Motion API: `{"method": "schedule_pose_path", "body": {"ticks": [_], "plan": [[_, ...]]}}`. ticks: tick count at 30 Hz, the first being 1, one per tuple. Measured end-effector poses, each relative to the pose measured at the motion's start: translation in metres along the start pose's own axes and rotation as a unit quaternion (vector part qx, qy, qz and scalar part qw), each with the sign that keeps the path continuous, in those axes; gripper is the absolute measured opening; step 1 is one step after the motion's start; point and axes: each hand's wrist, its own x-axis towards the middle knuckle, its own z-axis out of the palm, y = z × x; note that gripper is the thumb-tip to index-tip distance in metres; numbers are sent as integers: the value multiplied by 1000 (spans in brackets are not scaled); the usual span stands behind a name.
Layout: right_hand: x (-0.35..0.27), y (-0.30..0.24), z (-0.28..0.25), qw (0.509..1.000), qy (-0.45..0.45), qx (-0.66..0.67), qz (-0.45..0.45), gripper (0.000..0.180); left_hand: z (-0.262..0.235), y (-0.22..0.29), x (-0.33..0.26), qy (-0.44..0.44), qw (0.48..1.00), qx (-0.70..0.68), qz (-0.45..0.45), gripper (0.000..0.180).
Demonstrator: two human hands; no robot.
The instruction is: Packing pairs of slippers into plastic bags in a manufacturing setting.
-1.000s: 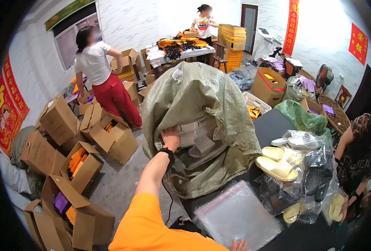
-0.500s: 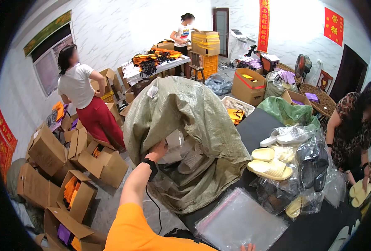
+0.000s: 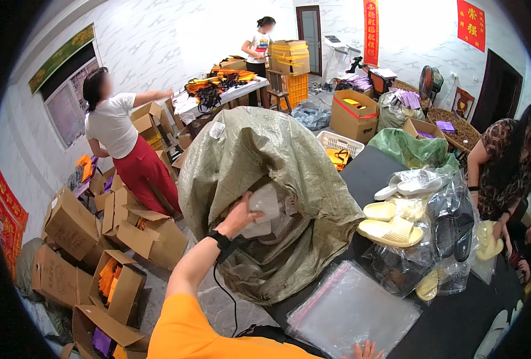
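Note:
My left hand (image 3: 241, 216) reaches into the mouth of a big olive-green woven sack (image 3: 229, 152). Its fingers and thumb are closed on a pale slipper (image 3: 264, 209), partly hidden by the hand. Deeper in the sack, other things lie in shadow and are hard to make out. At the lower edge, my right hand (image 3: 367, 352) rests with spread fingers on the near edge of a stack of clear plastic bags (image 3: 354, 308). Beyond that stack lie cream slippers (image 3: 392, 232), white slippers (image 3: 418, 181) and dark slippers (image 3: 451, 230) in clear bags.
These goods share a black tabletop (image 3: 370, 173). Open cardboard boxes (image 3: 119, 281) crowd the floor at left. Two people stand at the back and left; at right a person (image 3: 504, 161) handles a cream slipper (image 3: 488, 240). A white basket (image 3: 341, 143) sits behind the table.
My left hand has moved right and slightly up, bringing the pale slipper into clearer view. More of my right hand shows on the bags. The person at left has stretched out an arm.

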Motion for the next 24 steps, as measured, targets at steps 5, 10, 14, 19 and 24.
{"method": "schedule_pose_path", "body": {"ticks": [5,10,14,19,24], "plan": [[1,-1,-5,1000,16,5,-6,72,1,31,-27,8,1000,10,-9,70],[0,11,21,997,72,3,-27,74,16,34,-37,39,999,18,-22,62],[-2,18,33,998,60,2,-17,76,41,31,-59,74,992,72,68,57],[-4,18,31,998,64,-11,-19,79,48,44,-66,103,987,98,70,56],[-4,12,29,999,49,-10,-11,70,26,72,-81,117,988,69,67,53]]}}
